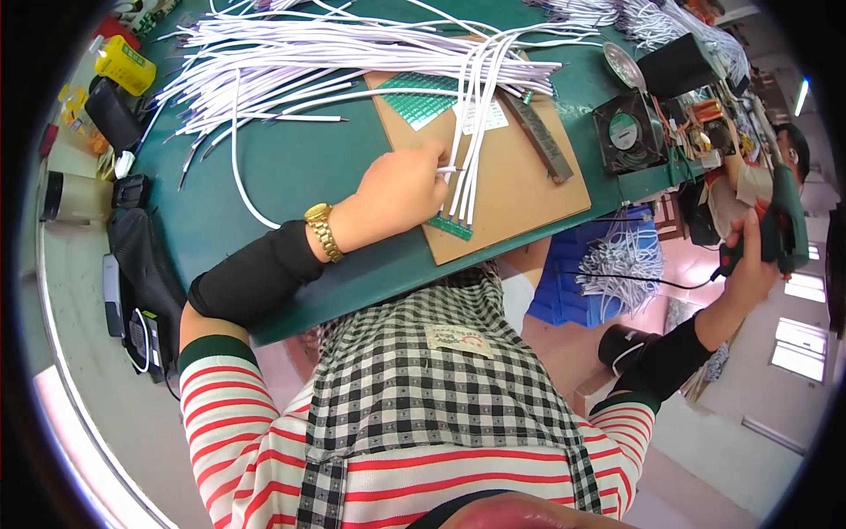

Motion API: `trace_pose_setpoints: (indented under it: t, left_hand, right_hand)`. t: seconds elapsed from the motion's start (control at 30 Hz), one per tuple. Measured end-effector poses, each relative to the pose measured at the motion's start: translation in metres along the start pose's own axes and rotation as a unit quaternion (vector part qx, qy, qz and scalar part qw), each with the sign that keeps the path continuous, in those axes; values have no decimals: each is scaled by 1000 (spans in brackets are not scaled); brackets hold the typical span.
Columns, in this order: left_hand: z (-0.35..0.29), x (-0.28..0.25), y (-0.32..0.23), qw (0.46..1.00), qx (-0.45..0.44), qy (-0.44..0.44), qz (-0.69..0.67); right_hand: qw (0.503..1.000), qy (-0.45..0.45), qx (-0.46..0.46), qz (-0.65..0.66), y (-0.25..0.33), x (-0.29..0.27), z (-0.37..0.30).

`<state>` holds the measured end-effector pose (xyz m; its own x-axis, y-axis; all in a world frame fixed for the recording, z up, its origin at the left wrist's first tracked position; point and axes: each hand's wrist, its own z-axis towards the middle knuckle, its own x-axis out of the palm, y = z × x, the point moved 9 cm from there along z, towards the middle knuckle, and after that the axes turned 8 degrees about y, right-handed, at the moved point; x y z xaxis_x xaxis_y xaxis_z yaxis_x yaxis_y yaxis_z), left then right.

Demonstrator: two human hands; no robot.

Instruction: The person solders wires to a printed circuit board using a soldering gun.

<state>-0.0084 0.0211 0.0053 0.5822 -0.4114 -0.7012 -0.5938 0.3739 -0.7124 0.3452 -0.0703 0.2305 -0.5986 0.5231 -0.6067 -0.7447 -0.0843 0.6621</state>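
My left hand [401, 189], with a gold watch on its wrist, pinches the end of a white cable [448, 169] above a brown board [511, 225]. Beside its fingertips, several white cables run down to a small green circuit board strip [450, 228] at the board's near edge. Far to the right, my right hand [747, 264] is wrapped around a dark green corded hand tool [780, 220] with red parts, whose exact kind I cannot make out. A dark rectangular bar [539, 141] and a green circuit panel [416, 104] lie on the brown board.
A large bundle of white cables [308, 55] covers the back of the green table [291, 167]. On the right stand a black fan [627, 132] and a round lamp-like disc [624, 66]. Below sits a blue bin [557, 286] of cables. A yellow bottle [125, 64] stands far left.
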Motion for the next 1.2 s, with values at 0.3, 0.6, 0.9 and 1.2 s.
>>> trace_pose_setpoints:
  t: [0.3, 0.6, 0.9, 1.2]
  left_hand:
    - [-31, -24, 3, 974, 29, -42, -219]
    - [-70, 19, -30, 947, -56, 84, -305]
    - [-80, 40, -24, 916, -117, 65, -378]
    - [-82, 47, -18, 926, -80, -2, -369]
  right_hand:
    - [834, 93, 84, 537, -43, 166, -113]
    - [742, 194, 189, 613, 14, 279, -178]
    - [709, 200, 191, 649, 17, 292, -190]
    - [719, 181, 222, 633, 14, 293, -191]
